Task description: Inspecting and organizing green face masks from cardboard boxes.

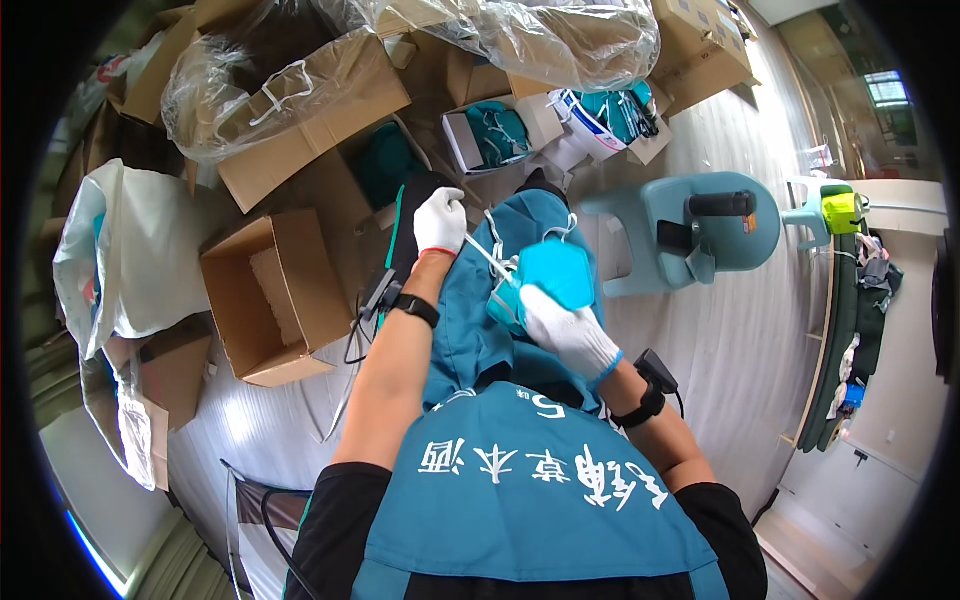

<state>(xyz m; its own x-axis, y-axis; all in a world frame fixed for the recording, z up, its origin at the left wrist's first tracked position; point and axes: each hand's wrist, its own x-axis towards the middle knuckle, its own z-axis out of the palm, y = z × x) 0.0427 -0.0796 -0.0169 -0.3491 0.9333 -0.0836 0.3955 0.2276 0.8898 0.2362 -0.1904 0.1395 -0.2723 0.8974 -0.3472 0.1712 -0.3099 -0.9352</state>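
Sitting to the left of the stool (pixel 745 245), a teal cup-shaped piece (pixel 556 275) is held in the curled grip of the right hand (pixel 570 332). Farther left of the stool, a white strap (pixel 489 257) is pinched in the closed grip of the left hand (pixel 440 222). Well left of the stool, an open brown carton (pixel 300 290) is seen.

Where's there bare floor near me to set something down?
Most room: the floor right of your right hand, this side of the stool. Another bare patch lies between the stool and the carton beyond. Crowded: ahead, with boxes and plastic; left, with the open box and white bag.
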